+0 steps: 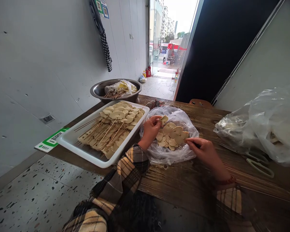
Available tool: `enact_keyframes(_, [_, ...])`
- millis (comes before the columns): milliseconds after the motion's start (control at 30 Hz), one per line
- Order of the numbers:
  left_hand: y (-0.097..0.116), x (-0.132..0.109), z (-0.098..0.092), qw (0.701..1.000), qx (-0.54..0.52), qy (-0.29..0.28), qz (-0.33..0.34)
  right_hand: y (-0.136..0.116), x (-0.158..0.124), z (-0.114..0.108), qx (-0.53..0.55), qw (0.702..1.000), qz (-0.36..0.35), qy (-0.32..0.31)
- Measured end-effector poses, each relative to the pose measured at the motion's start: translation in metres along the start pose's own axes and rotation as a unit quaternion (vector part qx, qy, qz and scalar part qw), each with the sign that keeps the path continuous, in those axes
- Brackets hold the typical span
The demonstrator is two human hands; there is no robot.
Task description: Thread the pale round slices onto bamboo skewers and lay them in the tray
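Note:
My left hand (150,129) pinches a pale round slice (163,119) above an open clear plastic bag (159,154) that holds several more slices (174,134). My right hand (203,150) rests at the bag's right edge, fingers closed on what looks like a thin skewer, hard to make out. A white tray (70,139) to the left carries several slices threaded on bamboo skewers (111,129). Both arms wear plaid sleeves.
A metal bowl (99,90) with a bag and skewers stands behind the tray. A large crumpled plastic bag (268,125) and white-handled scissors (259,166) lie on the wooden table (183,190) at right. A wall is at left, and an open doorway lies ahead.

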State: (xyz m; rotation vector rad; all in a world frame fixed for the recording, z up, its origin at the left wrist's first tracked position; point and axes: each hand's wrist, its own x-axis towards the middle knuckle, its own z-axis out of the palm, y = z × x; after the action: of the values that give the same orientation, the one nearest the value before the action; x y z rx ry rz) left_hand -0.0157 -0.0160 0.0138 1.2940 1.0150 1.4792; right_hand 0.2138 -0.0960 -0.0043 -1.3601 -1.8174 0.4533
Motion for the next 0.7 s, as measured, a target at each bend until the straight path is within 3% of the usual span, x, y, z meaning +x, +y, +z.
enact_keyframes(233, [-0.012, 0.003, -0.001, 0.999, 0.024, -0.017, 0.014, 0.000, 0.000, 0.001, -0.006, 1.000, -0.002, -0.011])
enact_keyframes(433, [-0.013, 0.000, -0.001, 0.999, 0.018, -0.048, -0.013, 0.000, 0.001, 0.001, 0.003, 1.000, 0.014, -0.010])
enact_keyframes(700, [-0.007, 0.000, -0.004, 0.985, -0.142, -0.029, -0.090, -0.003, 0.000, 0.001, 0.057, 0.997, 0.054, -0.010])
